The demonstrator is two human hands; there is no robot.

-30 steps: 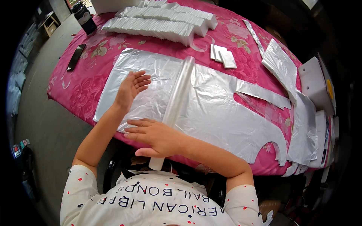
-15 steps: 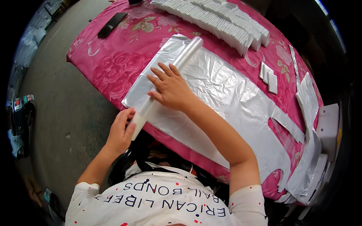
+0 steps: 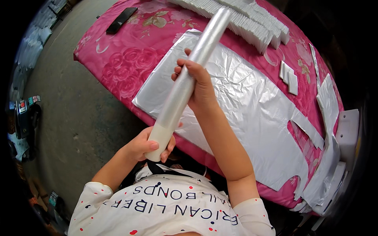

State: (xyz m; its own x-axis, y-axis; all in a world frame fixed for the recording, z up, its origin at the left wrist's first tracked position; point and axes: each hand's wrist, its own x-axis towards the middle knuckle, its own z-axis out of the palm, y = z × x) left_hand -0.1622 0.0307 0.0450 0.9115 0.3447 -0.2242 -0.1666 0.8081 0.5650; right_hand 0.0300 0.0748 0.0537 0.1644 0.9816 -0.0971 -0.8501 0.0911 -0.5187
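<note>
Lifted long, translucent silvery plastic-film roll (image 3: 177, 98) off flat silver plastic sheeting (image 3: 246, 108) on pink floral tablecloth (image 3: 132, 70).
Holding its pale near end in left hand (image 3: 141, 144), middle in right hand (image 3: 201, 82), slanted above sheeting.

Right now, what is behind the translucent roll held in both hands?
Behind the roll, silvery plastic sheets show on both sides, with folded white packets beside its upper end. Whatever lies directly behind the roll and the right hand is covered.
</note>
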